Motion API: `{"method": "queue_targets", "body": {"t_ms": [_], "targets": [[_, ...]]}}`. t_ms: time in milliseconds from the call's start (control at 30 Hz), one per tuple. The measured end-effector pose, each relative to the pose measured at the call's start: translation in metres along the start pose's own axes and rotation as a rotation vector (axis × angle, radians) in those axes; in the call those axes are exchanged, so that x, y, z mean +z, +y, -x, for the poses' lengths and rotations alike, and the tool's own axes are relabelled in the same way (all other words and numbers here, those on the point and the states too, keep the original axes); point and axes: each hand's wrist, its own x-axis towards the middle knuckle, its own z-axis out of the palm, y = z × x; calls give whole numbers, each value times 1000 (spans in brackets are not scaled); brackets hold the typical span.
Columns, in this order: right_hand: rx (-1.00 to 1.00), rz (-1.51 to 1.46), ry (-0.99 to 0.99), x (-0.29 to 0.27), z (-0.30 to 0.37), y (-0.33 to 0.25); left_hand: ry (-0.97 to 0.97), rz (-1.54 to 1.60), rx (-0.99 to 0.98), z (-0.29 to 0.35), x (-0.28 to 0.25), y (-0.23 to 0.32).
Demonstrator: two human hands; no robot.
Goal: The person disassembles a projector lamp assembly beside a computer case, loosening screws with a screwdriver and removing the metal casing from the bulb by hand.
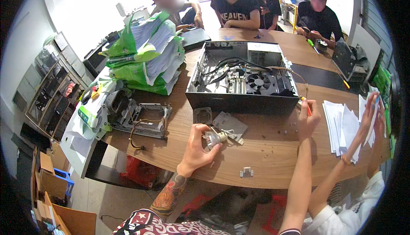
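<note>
My left hand [199, 150] is curled round a small projector lamp [215, 138] with a clear reflector, a pale base and white wires, low over the table. Just beyond it lie a flat grey metal plate [230, 125] and a dark square frame [202, 116]. My right hand [309, 119] is closed on a screwdriver [308, 109] with a red and yellow handle, close to the front right corner of an open black computer case [243, 103]. Inside the case a fan [259, 82], boards and black cables show. A small metal bracket [246, 172] lies near the table's front edge.
At left stand a grey metal frame [150, 122] with loose wires and a tall pile of papers [164, 55] in green wrapping. Paper sheets [341, 126] lie at right, beside a co-worker's hands [370, 115]. Several people sit across the table. Tiny screws dot the wood.
</note>
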Motion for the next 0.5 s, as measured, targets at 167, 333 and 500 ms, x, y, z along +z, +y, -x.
{"method": "queue_targets", "body": {"t_ms": [167, 333, 500], "targets": [[10, 2, 4, -2, -2, 0, 2, 13, -1, 0, 0, -1], [-7, 27, 2, 0, -1, 2, 0, 11, -14, 0, 0, 1], [-8, 3, 7, 0, -1, 4, -5, -8, 16, -1, -1, 0]]}}
